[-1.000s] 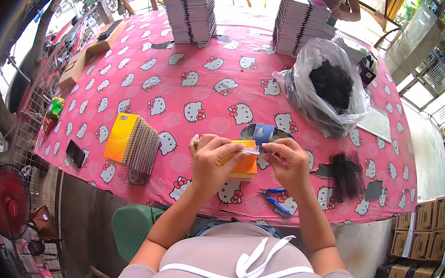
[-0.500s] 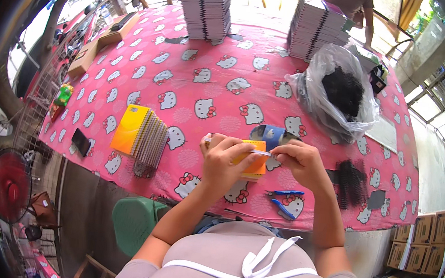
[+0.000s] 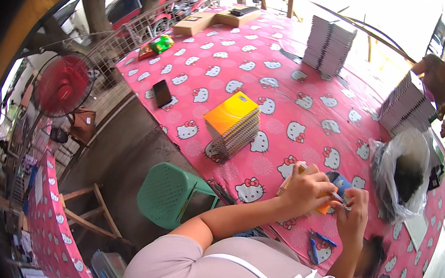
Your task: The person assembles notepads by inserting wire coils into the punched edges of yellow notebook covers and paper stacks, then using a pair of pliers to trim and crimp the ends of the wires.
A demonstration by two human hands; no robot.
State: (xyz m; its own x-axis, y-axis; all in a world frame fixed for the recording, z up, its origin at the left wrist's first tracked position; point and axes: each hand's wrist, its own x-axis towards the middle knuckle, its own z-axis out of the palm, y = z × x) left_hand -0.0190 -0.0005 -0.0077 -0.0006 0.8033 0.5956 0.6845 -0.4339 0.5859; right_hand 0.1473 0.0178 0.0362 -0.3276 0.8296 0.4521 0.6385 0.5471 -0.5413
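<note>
My left hand [image 3: 308, 193] is closed around a small orange notebook [image 3: 325, 209], raised just off the table near its front edge. At the notebook's right end, my right hand [image 3: 353, 213] pinches with thumb and fingertips; what lies between them is too small to make out. Just beyond the hands is a blue and dark object [image 3: 340, 181], partly covered by them. Blue-handled pliers [image 3: 321, 249] rest on the table below the right hand. Black binding coils [image 3: 373, 258] sit to the right of my right forearm, blurred. Left of my hands stands a stack of yellow spiral notebooks [image 3: 233, 119].
A clear plastic bag [image 3: 402, 173] with black contents stands at the right. Tall book stacks [image 3: 329, 47] rise at the far side, with a person [image 3: 443, 82] beside one. A phone [image 3: 162, 93] lies left; a green stool [image 3: 172, 195] stands by the front edge.
The view has swung to the left, so the table's things appear farther right and tilted. Both hands stay at the orange notebook. More of the person at the back now shows.
</note>
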